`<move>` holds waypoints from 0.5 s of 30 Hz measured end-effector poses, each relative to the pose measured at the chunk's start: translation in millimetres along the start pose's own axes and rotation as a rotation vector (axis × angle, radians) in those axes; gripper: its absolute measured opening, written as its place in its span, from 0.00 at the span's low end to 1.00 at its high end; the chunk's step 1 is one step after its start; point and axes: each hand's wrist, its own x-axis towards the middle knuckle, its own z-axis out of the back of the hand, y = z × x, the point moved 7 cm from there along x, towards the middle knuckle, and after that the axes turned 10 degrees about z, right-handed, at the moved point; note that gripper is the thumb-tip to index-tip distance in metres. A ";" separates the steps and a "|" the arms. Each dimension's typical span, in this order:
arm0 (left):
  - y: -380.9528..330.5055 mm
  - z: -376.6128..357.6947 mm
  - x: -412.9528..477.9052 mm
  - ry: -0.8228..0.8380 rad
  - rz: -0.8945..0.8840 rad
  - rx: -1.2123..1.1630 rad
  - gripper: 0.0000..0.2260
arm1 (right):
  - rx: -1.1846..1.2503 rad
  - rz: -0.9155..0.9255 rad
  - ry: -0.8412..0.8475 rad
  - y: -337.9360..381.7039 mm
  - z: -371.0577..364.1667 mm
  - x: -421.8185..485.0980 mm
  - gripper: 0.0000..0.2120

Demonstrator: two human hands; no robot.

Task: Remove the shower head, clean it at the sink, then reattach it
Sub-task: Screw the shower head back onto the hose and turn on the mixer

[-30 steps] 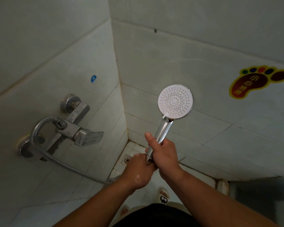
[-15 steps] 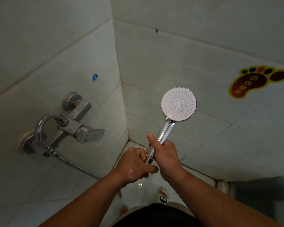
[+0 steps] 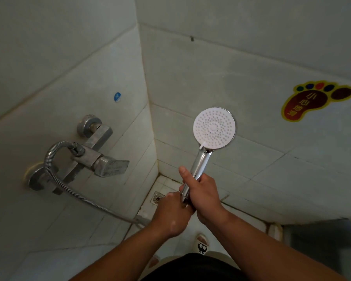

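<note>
While the right hand (image 3: 205, 196) wraps its fingers round the round white, chrome-handled shower head (image 3: 214, 127), the left hand (image 3: 173, 211) curls its fingers about the handle's base, a ribbed metal hose (image 3: 47, 165) running leftward from them.

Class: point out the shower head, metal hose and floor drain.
shower head (image 3: 214, 127), head view, white spray face
metal hose (image 3: 46, 162), head view, curved loop
floor drain (image 3: 156, 198), head view, round grate

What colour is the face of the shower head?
The shower head has a white face with a chrome rim; head view.

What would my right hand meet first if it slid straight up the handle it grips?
Probably the shower head, where the handle widens above the right hand; nothing else sits between them.
</note>
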 end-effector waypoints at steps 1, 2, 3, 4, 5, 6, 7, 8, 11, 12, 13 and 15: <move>3.1 -1.5 0.6 0.117 0.053 -0.114 0.09 | -0.013 -0.008 0.001 -0.2 2.0 0.3 0.20; 6.7 -3.3 -0.9 0.260 0.136 -0.294 0.10 | -0.025 -0.017 0.006 -0.4 4.2 -0.1 0.21; 10.2 -5.0 -3.6 0.400 0.213 -0.476 0.13 | -0.023 -0.029 0.015 -1.1 4.9 -0.5 0.21; 11.2 -4.4 -6.6 0.520 0.245 -0.598 0.15 | -0.007 -0.043 0.027 -1.7 4.5 -1.3 0.21; 12.1 -1.5 -9.1 0.603 0.249 -0.648 0.16 | 0.012 -0.053 0.035 -2.0 3.6 -2.1 0.21; 13.7 1.3 -9.9 0.649 0.243 -0.649 0.16 | 0.020 -0.058 0.038 -2.8 3.1 -2.4 0.21; 15.9 4.3 -9.6 0.655 0.230 -0.610 0.15 | 0.014 -0.057 0.035 -4.2 3.0 -2.1 0.20; 16.4 7.2 -8.3 0.618 0.212 -0.548 0.13 | 0.001 -0.054 0.028 -5.9 3.5 -1.4 0.20; 12.2 13.3 -4.5 0.299 0.145 -0.288 0.07 | -0.022 -0.049 -0.004 -11.3 6.0 1.1 0.20; 11.1 14.9 -3.6 0.177 0.118 -0.221 0.08 | -0.016 -0.055 -0.005 -12.9 5.8 1.2 0.20; 10.4 15.9 -3.0 0.095 0.098 -0.194 0.10 | -0.003 -0.061 0.003 -14.2 5.1 1.4 0.20; 14.5 10.8 0.6 0.150 0.117 -0.247 0.11 | 0.030 -0.060 0.050 -14.1 1.9 0.4 0.21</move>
